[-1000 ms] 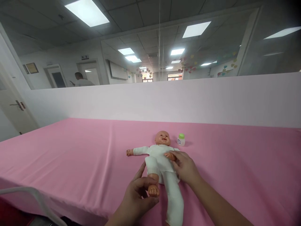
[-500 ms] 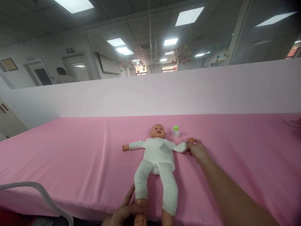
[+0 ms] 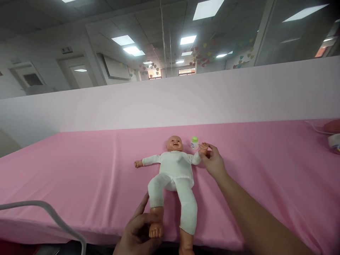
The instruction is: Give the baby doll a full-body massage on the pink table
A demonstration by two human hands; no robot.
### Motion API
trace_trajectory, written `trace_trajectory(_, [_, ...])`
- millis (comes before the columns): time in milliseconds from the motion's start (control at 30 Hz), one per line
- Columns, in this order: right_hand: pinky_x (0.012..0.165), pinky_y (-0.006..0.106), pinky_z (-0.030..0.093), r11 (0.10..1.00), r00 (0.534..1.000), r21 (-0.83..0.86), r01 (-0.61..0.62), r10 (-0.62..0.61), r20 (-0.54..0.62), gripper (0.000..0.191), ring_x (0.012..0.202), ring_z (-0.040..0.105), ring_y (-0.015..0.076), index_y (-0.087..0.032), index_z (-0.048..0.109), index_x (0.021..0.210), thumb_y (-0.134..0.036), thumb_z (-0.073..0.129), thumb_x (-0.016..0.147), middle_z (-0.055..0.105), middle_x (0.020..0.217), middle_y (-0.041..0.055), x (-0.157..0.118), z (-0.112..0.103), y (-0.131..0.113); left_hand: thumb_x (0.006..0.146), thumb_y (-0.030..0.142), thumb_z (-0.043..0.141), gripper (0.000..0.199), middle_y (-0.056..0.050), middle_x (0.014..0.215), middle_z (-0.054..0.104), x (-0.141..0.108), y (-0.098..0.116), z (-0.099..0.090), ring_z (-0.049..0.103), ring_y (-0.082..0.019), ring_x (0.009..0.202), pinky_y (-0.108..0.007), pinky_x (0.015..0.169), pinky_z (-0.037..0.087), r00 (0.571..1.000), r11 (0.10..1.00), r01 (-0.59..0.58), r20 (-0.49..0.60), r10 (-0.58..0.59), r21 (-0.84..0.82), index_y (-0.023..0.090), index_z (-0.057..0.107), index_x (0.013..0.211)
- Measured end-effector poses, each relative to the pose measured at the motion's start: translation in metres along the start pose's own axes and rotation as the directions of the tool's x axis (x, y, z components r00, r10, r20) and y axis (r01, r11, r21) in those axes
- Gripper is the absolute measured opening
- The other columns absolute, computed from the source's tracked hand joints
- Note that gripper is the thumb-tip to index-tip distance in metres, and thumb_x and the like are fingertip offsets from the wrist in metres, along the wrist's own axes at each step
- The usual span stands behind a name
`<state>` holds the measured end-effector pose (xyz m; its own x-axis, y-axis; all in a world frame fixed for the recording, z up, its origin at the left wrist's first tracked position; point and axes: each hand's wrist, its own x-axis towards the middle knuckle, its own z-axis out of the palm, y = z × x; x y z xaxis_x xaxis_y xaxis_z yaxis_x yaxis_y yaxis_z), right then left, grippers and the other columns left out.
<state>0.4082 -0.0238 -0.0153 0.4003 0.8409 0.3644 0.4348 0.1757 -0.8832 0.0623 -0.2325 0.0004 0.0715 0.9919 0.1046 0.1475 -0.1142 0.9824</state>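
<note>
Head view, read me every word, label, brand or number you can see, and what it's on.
No text is readable.
Label on the green-capped bottle: dark print, too small and blurred.
Sign plate above the right-hand background door: too blurred.
White container at the right edge: cut off, markings unclear.
Baby doll: no lettering visible.

**Print I Saw but Could Not Read**

I could read no text, number or brand anywhere. The small green-capped bottle (image 3: 194, 143) carried a label (image 3: 193, 145) with dark marks, too small and blurred for me to spell out. Beyond the glass, a plate (image 3: 67, 50) above a door (image 3: 81, 77) looked like a sign, but I made out no letters. Coloured marks on a white object (image 3: 334, 141) at my far right were just as unclear.
</note>
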Motion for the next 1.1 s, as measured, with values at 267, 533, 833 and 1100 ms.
trace_trajectory(267, [0.097,0.047,0.055,0.889,0.841,-0.022,0.457,-0.424,0.337,0.033,0.108,0.069,0.0279,-0.031,0.075,0.117,-0.02,0.069,0.087,0.078,0.117,0.003,-0.044,0.025,-0.052,0.075,0.031,0.089,0.025,-0.014,0.173,0.033,0.038,0.022,0.017,0.052,-0.045,0.144,-0.044,0.101,0.057,0.992,0.992,-0.123,0.031,0.124,-0.023,0.023,0.082,0.097])
trace_trajectory(533, [0.103,0.05,0.05,0.724,0.7,-0.133,0.677,-0.579,0.418,0.031,0.112,0.065,0.0295,-0.027,0.076,0.114,-0.013,0.065,0.089,0.077,0.12,0.0052,-0.047,0.031,-0.049,0.076,0.028,0.087,0.026,-0.013,0.171,0.036,0.063,0.033,0.029,0.042,-0.043,0.152,-0.04,0.096,0.059,0.983,0.987,-0.149,0.097,0.155,-0.061,0.023,0.081,0.101])
trace_trajectory(833, [0.084,0.04,0.06,0.993,0.992,0.1,0.055,-0.066,0.11,0.039,0.097,0.074,0.025,-0.027,0.068,0.123,-0.045,0.072,0.088,0.078,0.118,0.0057,-0.018,0.008,-0.027,0.072,0.03,0.092,0.029,-0.01,0.176,0.026,0.022,0.019,0.008,0.058,-0.044,0.138,-0.04,0.09,0.061,0.991,0.996,-0.017,0.129,0.028,-0.088,0.024,0.082,0.098])
trace_trajectory(1100, [0.062,0.034,0.062,0.967,0.969,0.078,-0.243,0.245,-0.018,0.047,0.078,0.075,0.0243,-0.024,0.06,0.124,-0.048,0.072,0.085,0.077,0.103,0.0091,0.024,-0.002,0.035,0.06,0.039,0.098,0.04,-0.01,0.173,0.033,-0.01,-0.034,-0.011,0.054,-0.047,0.142,-0.044,0.091,0.062,0.99,0.992,0.109,0.101,-0.102,-0.061,0.025,0.083,0.094])
